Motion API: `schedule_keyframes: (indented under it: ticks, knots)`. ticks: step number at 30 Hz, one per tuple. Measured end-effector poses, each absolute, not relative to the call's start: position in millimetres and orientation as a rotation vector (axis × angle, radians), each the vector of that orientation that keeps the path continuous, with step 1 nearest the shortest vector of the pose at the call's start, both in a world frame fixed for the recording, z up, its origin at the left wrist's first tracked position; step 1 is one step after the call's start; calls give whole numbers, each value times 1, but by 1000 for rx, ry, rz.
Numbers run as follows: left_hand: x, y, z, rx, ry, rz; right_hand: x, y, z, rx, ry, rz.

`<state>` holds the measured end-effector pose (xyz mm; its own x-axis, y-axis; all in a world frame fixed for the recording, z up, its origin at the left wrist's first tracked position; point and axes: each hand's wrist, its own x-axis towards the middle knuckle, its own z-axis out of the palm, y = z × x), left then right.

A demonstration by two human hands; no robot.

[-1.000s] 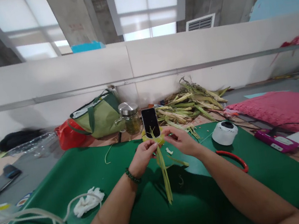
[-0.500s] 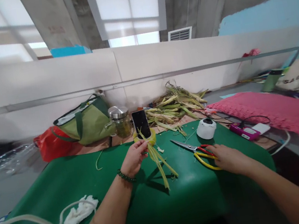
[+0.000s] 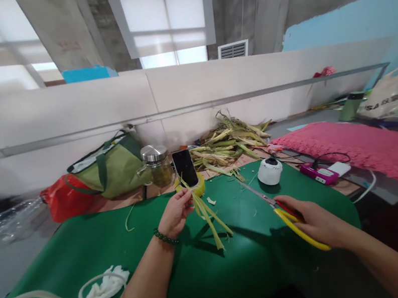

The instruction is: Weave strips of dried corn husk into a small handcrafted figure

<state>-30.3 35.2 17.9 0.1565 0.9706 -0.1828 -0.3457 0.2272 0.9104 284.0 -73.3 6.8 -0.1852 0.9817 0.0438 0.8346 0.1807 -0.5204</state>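
Observation:
Between the thumb and fingers of my left hand [image 3: 177, 212] a small bundle of pale green leaf strips [image 3: 211, 220] is pinched near its upper end, its loose ends hanging down to the right. My right hand [image 3: 313, 219] grips a pair of scissors [image 3: 299, 229] with red and yellow handles, lifted over the green mat [image 3: 243, 279]. Their blades point up and left, toward the back of the mat. A white spool of thread [image 3: 270, 171] stands just beyond the scissors. Behind my left hand, a phone [image 3: 185, 168] leans against a yellow tape roll [image 3: 199, 185].
A heap of dried leaves [image 3: 233, 138] lies at the back, beside a glass mug [image 3: 159, 168] and a green bag [image 3: 118, 167]. To the right are a magenta device [image 3: 318, 175] and pink cloth [image 3: 354, 146]. Crumpled white tissue [image 3: 106, 289] and a pale tube [image 3: 36, 296] lie front left.
My right hand has picked the scissors up off the mat and drawn them slightly right and toward me. My left hand still holds the strips in much the same place.

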Motion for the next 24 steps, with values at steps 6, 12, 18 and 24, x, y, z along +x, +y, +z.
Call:
schedule_keyframes:
  ticks: [6, 12, 18, 24]
  knots:
    - [-26, 30, 20, 842, 920, 1106, 281, -77, 16, -1268, -1969, 848]
    - [-27, 32, 15, 870, 850, 1109, 259, -78, 29, -1186, -2133, 730]
    - [-24, 28, 15, 848, 740, 1152, 219, -73, 26, -1512, -2259, 553]
    - [-23, 25, 17, 808, 689, 1187, 206, -62, 16, -1611, -2260, 422]
